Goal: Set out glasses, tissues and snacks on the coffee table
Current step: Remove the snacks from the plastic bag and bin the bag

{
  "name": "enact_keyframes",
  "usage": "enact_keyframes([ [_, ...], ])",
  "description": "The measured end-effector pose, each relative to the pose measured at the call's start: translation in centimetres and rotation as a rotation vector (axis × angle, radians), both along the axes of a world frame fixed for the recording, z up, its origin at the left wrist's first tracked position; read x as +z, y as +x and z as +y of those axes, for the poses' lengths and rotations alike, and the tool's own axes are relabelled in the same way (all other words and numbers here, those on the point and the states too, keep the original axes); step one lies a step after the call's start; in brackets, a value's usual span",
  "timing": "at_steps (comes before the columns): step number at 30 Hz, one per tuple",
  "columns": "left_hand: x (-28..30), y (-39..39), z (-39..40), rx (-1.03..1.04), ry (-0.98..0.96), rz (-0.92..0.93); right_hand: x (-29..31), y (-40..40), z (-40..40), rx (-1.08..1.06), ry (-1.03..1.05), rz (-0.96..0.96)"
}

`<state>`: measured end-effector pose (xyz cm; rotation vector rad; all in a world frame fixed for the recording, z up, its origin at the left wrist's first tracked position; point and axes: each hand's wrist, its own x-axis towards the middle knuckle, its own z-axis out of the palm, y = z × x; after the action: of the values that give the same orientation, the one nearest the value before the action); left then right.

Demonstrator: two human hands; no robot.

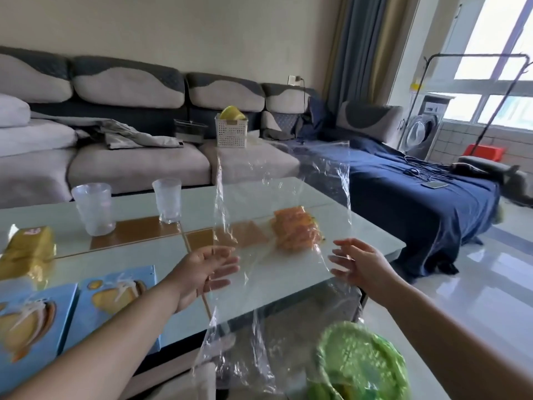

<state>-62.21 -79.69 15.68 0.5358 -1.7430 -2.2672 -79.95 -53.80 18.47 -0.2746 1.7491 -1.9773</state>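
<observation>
Between the left hand [206, 271] and right hand [356, 262], both with fingers spread and gripping nothing, floated a clear bag [281, 203] above the bench [288, 272]. Light, limp and slippery, it probably wanted pinching by an edge.

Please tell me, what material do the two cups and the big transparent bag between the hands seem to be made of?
Two cups: probably thin frosted plastic, since the walls look cloudy and translucent; glass cannot be excluded.
Transparent bag: thin glossy plastic film, as it wrinkles, catches highlights and shows the coffee table through it.
</observation>
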Motion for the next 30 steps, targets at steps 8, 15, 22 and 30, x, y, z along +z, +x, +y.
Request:
enact_keyframes([
  [8,0.5,-0.5,-0.7,0.118,-0.019,0.006,0.3,-0.9,2.0,-0.047,0.111,0.194],
  [15,1.4,0.0,-1.6,-0.013,0.22,0.078,1.6,-0.6,2.8,0.327,0.069,0.083],
  [22,1.5,0.1,-1.7,-0.035,0.278,0.087,1.7,-0.5,2.9,0.335,-0.098,0.002],
  [30,1.7,-0.1,-1.5,-0.024,0.311,0.108,0.9,-0.4,2.5,0.301,-0.162,-0.012],
])
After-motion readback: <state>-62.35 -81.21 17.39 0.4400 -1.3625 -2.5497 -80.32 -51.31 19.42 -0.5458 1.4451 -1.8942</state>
